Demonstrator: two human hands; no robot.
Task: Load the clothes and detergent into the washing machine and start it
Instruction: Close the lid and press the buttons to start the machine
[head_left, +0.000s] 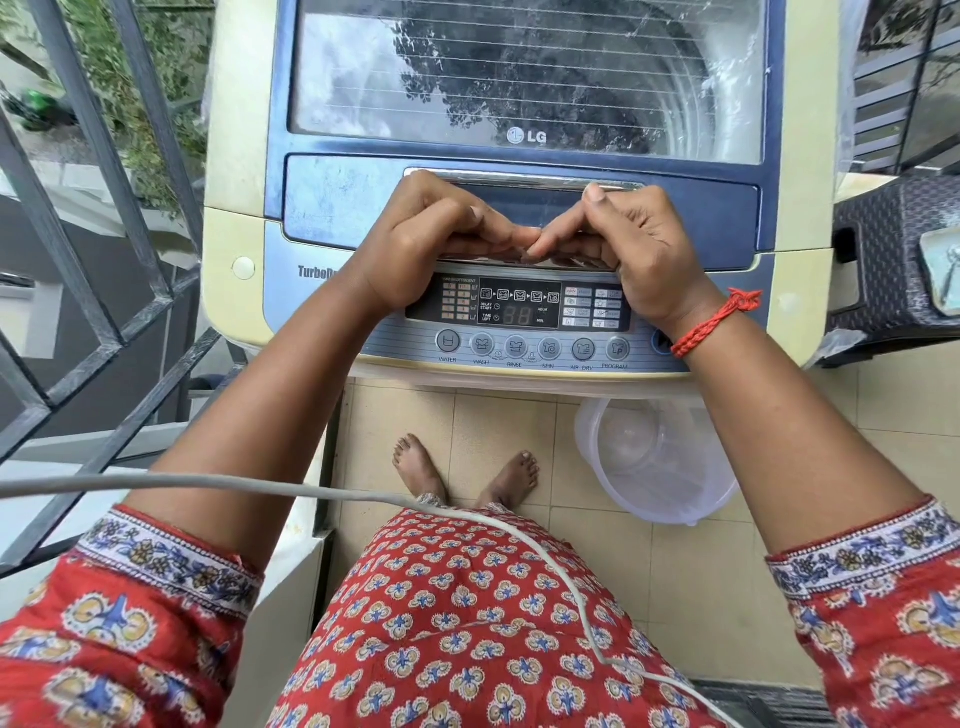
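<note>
Railing (119, 291) ran along my left. Left hand (415, 244) sat fingers curled over the lid's (524, 78) front edge, under the handle (519, 179), pinching nothing; I judged it braced to lift. Washing machine (234, 156) dead ahead, lid down, drum dim behind glass, panel (519, 306) dark. Right hand (631, 249) mirrored it, fingers curled, nothing held. No clothes or detergent visible; clear tub (660, 462) on floor looked empty

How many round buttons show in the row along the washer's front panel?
6 clearly: WATER, WASH, RINSE, SPIN, AIR DRY, PROGRAM. A seventh, blue button, peeks out beside the right hand's wrist.
</note>
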